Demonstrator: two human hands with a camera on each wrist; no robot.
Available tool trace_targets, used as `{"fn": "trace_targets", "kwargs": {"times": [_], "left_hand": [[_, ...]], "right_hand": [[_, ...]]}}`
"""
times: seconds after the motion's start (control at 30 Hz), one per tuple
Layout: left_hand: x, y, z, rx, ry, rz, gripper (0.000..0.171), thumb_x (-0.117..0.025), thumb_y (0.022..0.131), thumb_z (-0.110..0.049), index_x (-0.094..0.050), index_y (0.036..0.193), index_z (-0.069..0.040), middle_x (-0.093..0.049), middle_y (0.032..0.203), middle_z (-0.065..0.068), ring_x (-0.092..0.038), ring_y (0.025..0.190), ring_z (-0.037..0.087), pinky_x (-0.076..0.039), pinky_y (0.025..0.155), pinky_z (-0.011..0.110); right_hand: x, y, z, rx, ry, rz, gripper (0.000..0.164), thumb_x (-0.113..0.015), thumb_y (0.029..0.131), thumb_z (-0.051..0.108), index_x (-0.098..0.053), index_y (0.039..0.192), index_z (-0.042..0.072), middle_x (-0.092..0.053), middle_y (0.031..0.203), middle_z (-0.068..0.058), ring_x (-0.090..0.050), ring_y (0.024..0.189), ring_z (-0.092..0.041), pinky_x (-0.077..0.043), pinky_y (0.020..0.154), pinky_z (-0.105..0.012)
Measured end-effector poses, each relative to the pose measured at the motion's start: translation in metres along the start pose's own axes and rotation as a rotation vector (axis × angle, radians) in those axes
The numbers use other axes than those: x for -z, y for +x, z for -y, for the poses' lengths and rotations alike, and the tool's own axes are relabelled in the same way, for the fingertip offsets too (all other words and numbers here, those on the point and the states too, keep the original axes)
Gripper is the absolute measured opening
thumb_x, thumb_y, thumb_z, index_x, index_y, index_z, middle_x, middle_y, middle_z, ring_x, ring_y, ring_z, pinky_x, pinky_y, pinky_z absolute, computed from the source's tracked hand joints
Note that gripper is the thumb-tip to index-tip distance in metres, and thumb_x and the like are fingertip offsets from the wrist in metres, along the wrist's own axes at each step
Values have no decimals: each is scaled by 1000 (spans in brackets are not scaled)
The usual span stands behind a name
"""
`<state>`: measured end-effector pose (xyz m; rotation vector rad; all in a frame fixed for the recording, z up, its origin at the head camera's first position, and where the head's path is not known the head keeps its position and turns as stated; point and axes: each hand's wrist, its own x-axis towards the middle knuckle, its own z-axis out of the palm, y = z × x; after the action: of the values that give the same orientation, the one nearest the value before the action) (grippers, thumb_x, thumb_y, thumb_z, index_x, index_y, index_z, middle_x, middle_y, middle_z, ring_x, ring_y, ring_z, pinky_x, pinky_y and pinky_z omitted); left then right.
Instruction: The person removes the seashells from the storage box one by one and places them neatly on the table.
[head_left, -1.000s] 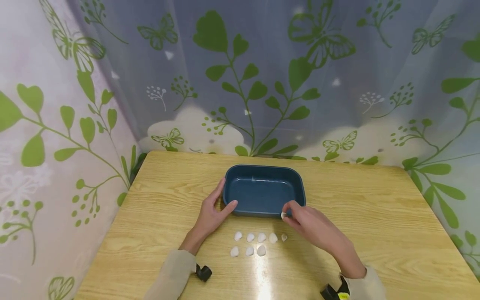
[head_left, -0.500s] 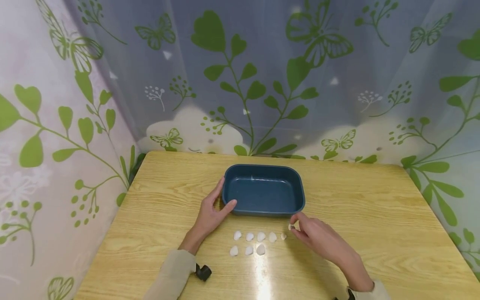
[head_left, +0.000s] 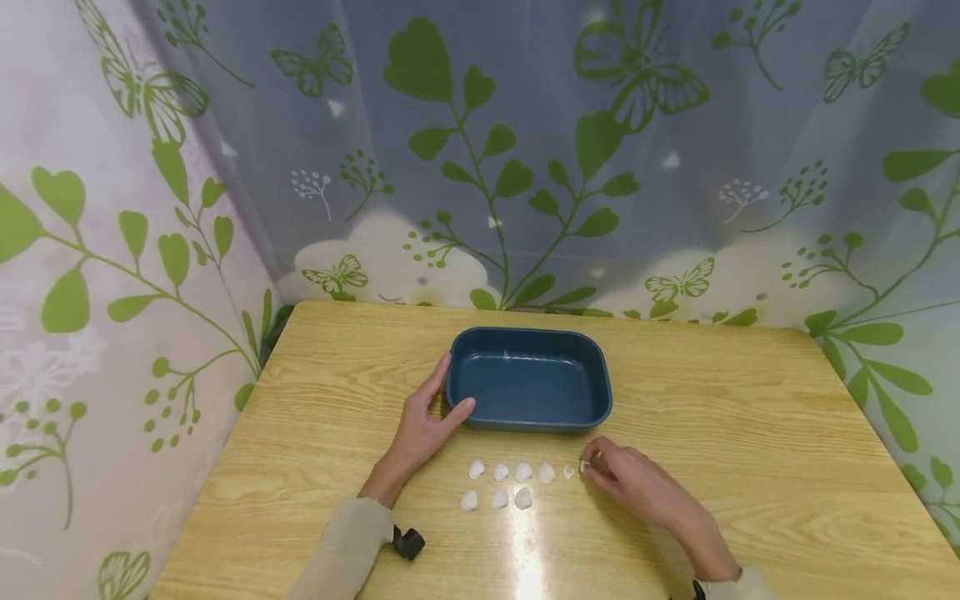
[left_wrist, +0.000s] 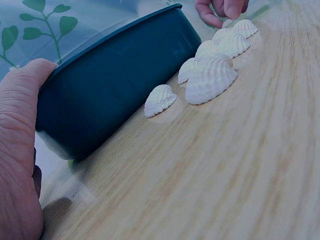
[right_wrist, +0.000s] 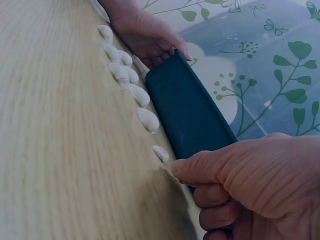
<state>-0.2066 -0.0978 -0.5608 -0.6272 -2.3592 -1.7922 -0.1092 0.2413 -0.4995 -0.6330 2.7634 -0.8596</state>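
Observation:
A deep dark blue rectangular container (head_left: 528,429) stands on the table. My left hand (head_left: 422,425) holds its left end, thumb over the near rim and fingers along the side; the left wrist view shows that thumb (left_wrist: 35,75) at the rim. Between thumb and forefinger, my right hand (head_left: 637,483) pinches a small seashell (head_left: 584,466), low over the table and right of the shell row. The fingers hide most of this shell. Beside it lies a small shell (right_wrist: 160,153), and farther left are several larger white ribbed seashells (left_wrist: 212,80) in two rows.
The light wood-grain table (head_left: 750,417) reaches back to a curtain (head_left: 525,167) printed with leaves and butterflies. A second printed curtain (head_left: 135,250) hangs along the left side. Bare tabletop extends to the right of the container.
My right hand has come from the container's near right corner down toward the table, carrying the small seashell to the right end of the row. My left hand has stayed on the container.

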Motion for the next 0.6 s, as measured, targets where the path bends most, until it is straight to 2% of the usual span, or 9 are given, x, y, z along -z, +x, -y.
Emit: {"fn": "trace_targets", "kwargs": {"times": [0.17, 0.4, 0.47, 0.6], "left_hand": [[1, 0, -1, 6, 2, -5, 82, -75, 99, -23, -28, 166, -17, -29, 170, 2, -25, 157, 21, -23, 128, 46], [3, 0, -2, 12, 13, 2, 83, -75, 99, -25, -28, 167, -18, -29, 171, 2, -26, 157, 19, -24, 128, 43], [3, -1, -8, 10, 11, -1, 82, -75, 99, -23, -28, 166, -14, -29, 170, 6, -26, 157, 21, -24, 128, 45], [3, -1, -8, 4, 5, -8, 82, -75, 98, -19, -29, 166, -12, -30, 170, 8, -27, 157, 24, -24, 128, 48]], "right_hand": [[-5, 1, -3, -5, 2, 9, 8, -66, 102, 10, -63, 109, 6, -50, 72, 13, -40, 62, 2, -40, 56, -20], [-8, 2, -4, -17, 7, 7, 9, -68, 101, 10, -64, 109, 6, -47, 69, 13, -37, 60, 3, -38, 54, -20], [-8, 1, -4, -20, 22, 8, 11, -68, 101, 11, -64, 109, 5, -46, 68, 13, -36, 59, 3, -38, 53, -20], [-5, -1, -7, -23, 76, -10, 15, -70, 101, 15, -64, 110, 5, -47, 66, 14, -37, 57, 2, -40, 54, -21]]}}
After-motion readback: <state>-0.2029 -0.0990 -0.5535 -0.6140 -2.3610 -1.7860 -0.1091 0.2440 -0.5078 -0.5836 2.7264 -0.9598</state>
